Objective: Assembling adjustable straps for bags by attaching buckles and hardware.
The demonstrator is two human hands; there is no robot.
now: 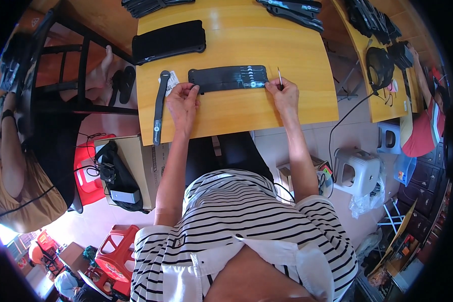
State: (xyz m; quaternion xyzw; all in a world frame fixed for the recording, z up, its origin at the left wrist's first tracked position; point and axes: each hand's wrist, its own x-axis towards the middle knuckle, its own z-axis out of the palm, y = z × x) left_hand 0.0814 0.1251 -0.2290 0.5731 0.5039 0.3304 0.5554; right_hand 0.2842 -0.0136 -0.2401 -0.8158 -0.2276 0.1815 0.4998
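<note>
While both hands rest on the yellow desk (pixel 236 113) in the upper middle of the frame, a long black flat strip (pixel 228 78) lies between them. The left hand (pixel 183 99) presses its fingers together on the strip's left end. The right hand (pixel 283 94) touches the right end, fingers clamped on a thin metal pin (pixel 280 77). A narrow black strap (pixel 159 106) lies just left.

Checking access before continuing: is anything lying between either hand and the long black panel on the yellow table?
Nothing visible. The left hand and right hand already touch the ends of the long black flat panel; the right also holds a thin metal pick.
</note>
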